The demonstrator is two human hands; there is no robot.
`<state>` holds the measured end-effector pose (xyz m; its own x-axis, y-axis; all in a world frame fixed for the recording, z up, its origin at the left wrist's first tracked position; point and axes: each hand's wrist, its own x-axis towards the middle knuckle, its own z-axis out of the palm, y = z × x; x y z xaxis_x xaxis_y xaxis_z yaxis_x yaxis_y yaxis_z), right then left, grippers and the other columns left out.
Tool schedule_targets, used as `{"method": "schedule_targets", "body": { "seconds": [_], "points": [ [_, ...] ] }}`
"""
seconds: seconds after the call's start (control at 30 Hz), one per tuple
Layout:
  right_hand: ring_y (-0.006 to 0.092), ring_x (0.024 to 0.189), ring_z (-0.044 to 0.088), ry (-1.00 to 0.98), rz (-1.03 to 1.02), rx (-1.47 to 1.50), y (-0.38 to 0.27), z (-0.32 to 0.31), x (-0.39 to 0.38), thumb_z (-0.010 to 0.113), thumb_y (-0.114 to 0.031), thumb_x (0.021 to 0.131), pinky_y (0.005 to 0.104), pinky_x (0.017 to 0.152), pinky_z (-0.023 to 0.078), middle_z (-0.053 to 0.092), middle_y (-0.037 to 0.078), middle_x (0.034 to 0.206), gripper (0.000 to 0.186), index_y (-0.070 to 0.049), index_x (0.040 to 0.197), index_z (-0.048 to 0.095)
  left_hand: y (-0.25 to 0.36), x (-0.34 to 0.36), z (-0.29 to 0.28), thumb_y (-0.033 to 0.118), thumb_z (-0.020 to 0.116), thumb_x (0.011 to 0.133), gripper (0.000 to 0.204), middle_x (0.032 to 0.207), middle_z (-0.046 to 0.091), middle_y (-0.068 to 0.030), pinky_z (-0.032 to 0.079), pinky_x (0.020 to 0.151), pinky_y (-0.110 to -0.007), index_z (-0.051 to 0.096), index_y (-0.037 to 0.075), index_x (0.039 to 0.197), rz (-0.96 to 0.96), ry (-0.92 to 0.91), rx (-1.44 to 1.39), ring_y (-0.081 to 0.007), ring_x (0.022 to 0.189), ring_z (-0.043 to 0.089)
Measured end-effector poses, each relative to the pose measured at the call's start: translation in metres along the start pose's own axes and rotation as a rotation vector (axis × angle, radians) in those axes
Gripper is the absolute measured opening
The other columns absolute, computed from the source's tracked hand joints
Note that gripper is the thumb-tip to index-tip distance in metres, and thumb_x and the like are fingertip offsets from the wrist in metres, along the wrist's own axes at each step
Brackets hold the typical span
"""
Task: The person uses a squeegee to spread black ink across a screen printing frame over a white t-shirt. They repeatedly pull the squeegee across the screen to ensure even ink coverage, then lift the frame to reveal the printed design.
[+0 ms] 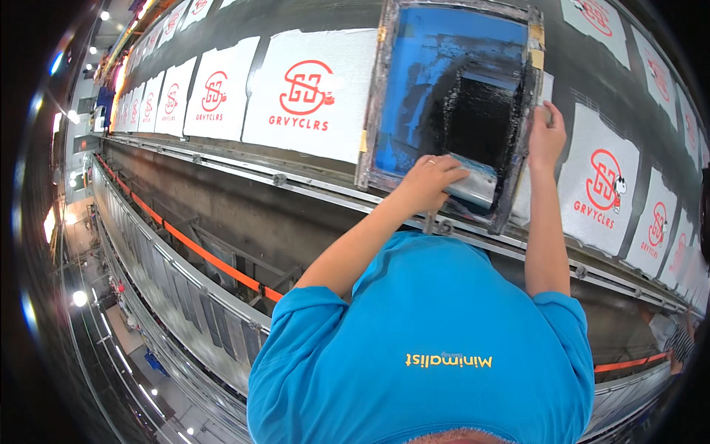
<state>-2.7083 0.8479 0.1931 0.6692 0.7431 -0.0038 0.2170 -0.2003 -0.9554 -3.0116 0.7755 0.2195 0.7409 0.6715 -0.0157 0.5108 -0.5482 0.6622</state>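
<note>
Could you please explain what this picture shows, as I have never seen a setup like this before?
There is no robot here: a person works with two bare hands. The single picture comes from a wide fisheye camera on their head, looking down, so straight edges bend and their own blue shirt fills the lower part.

On the long dark table lie white panels with red emblems. A rectangular frame holds a blue sheet with a black patch.

The left hand lies on a pale, shiny bar inside the frame; how firmly it grips is unclear. The right hand is at the frame's right edge; whether it holds anything, I cannot tell.
</note>
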Motion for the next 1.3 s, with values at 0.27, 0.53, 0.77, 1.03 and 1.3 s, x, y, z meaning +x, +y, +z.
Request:
{"method": "schedule_targets", "body": {
  "seconds": [0.27, 0.53, 0.77, 1.03, 1.3],
  "points": [
    [0.0157, 0.069, 0.067, 0.005, -0.007, -0.076, -0.029, 0.222, -0.104, 0.07, -0.024, 0.1, 0.0349, 0.068, 0.053, 0.074, 0.008, 0.081, 0.033, -0.006, 0.128, 0.072, -0.169, -0.096, -0.123, -0.004, 0.078, 0.071, 0.064, 0.135, 0.068, -0.0145, 0.05, 0.108, -0.053, 0.071, 0.009, 0.133, -0.118, -0.014, -0.068, -0.0372, 0.13, 0.063],
    [0.0197, 0.076, 0.07, 0.027, 0.075, -0.075, -0.039, 0.363, -0.157, 0.07, -0.023, 0.099, 0.0367, 0.076, 0.055, 0.074, 0.01, 0.088, 0.031, -0.008, 0.126, 0.073, -0.26, -0.176, -0.207, -0.001, 0.079, 0.074, 0.067, 0.138, 0.068, -0.0127, 0.043, 0.117, -0.055, 0.069, 0.012, 0.138, -0.083, -0.065, 0.165, -0.0351, 0.134, 0.061],
    [0.0204, 0.078, 0.07, -0.005, 0.167, -0.103, -0.041, 0.382, -0.166, 0.071, -0.027, 0.098, 0.0375, 0.077, 0.055, 0.075, 0.011, 0.092, 0.035, -0.011, 0.129, 0.07, -0.308, -0.103, -0.266, 0.007, 0.082, 0.082, 0.056, 0.134, 0.072, -0.0129, 0.044, 0.115, -0.057, 0.07, 0.012, 0.136, -0.023, -0.041, 0.136, -0.0341, 0.128, 0.066],
    [0.0272, 0.098, 0.072, 0.113, -0.025, -0.394, -0.039, 0.383, -0.158, 0.077, -0.037, 0.095, 0.0445, 0.097, 0.052, 0.076, 0.014, 0.1, 0.04, -0.01, 0.125, 0.074, -0.378, 0.03, -0.283, 0.02, 0.076, 0.091, 0.037, 0.111, 0.078, -0.0127, 0.057, 0.095, -0.049, 0.076, 0.017, 0.127, -0.008, -0.073, 0.189, -0.0374, 0.107, 0.073],
    [0.0334, 0.102, 0.072, -0.554, -0.646, -0.843, -0.123, 0.429, -0.089, 0.079, -0.032, 0.092, 0.049, 0.091, 0.055, 0.076, 0.011, 0.101, 0.026, -0.011, 0.106, 0.076, -0.373, 0.057, -0.292, 0.029, 0.074, 0.095, 0.024, 0.104, 0.079, -0.0152, 0.058, 0.089, -0.051, 0.079, 0.017, 0.115, -0.146, -0.192, 0.29, -0.041, 0.1, 0.073]
  ]
}}
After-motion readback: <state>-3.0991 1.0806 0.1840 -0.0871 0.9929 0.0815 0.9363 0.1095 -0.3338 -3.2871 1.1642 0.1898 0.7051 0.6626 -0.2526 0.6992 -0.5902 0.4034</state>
